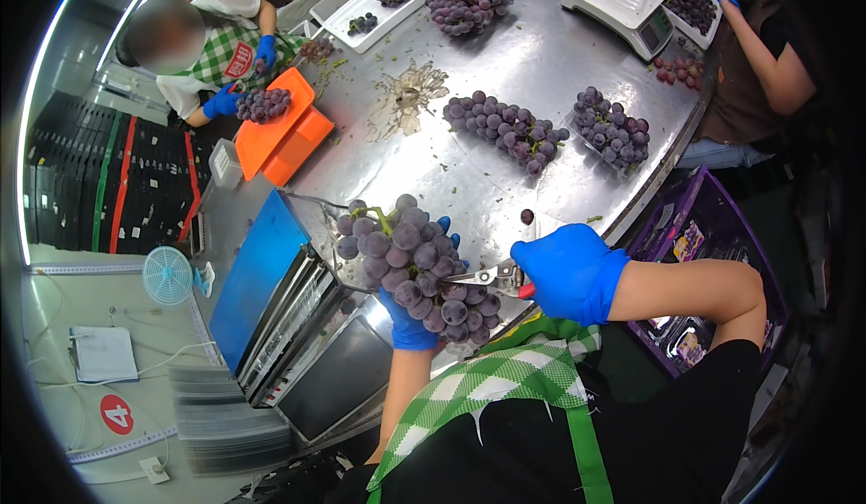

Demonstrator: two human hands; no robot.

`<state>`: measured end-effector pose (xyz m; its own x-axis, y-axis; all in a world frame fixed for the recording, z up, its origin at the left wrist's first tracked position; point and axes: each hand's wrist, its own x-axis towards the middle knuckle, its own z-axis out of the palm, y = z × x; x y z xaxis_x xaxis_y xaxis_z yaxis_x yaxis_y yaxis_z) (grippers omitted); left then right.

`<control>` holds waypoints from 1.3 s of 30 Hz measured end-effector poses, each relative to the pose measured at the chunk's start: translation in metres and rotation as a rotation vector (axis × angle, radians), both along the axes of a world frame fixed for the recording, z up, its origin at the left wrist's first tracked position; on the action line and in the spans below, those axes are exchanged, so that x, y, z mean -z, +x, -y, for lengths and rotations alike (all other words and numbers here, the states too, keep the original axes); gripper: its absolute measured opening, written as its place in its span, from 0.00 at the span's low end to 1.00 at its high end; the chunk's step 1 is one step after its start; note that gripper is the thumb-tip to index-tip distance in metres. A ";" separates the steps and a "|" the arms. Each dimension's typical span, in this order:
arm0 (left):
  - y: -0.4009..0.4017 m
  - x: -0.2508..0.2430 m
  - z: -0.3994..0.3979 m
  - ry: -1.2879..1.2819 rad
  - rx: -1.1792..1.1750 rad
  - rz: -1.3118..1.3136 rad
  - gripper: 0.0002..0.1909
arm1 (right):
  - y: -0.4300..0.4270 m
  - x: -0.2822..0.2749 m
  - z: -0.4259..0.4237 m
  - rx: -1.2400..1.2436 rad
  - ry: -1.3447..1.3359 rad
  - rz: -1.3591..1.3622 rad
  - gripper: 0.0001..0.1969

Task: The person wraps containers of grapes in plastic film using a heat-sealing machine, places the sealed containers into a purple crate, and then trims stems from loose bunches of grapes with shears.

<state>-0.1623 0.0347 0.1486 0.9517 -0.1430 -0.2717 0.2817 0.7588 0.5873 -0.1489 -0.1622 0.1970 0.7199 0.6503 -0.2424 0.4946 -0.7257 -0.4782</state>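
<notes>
A large bunch of dark purple grapes with a green stem rests in my blue-gloved left hand, which supports it from beneath; most of its fingers are hidden behind the fruit. My right hand, also gloved in blue, grips pruning snips with a red handle. The blades point left and their tips reach in among the berries. Whether the tips touch a stem cannot be told. Just above my right hand, a single loose grape lies on the metal table.
Beyond lie a grape bunch and a packed clear tray. A scale stands far right, an orange scale left. A blue-topped wrapping machine borders my left; a purple crate sits right. Co-workers stand across and at right.
</notes>
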 end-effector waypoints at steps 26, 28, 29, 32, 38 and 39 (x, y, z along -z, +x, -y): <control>0.003 0.015 0.001 0.039 -0.105 -0.003 0.29 | 0.007 0.003 -0.008 -0.018 -0.086 -0.055 0.12; 0.002 0.017 0.001 0.031 -0.116 -0.002 0.29 | 0.006 0.007 -0.008 -0.015 -0.055 -0.031 0.12; 0.002 0.026 -0.004 -0.013 -0.097 0.017 0.29 | 0.006 0.008 -0.008 -0.013 -0.023 -0.008 0.12; 0.002 0.042 -0.012 -0.147 -0.036 0.071 0.28 | 0.005 0.007 -0.007 -0.015 -0.020 -0.001 0.12; 0.002 0.052 -0.018 -0.177 -0.024 0.098 0.28 | 0.005 0.009 -0.010 -0.012 -0.041 -0.066 0.11; 0.003 0.055 -0.019 -0.193 -0.026 0.095 0.28 | 0.005 0.008 -0.010 -0.012 -0.041 -0.066 0.11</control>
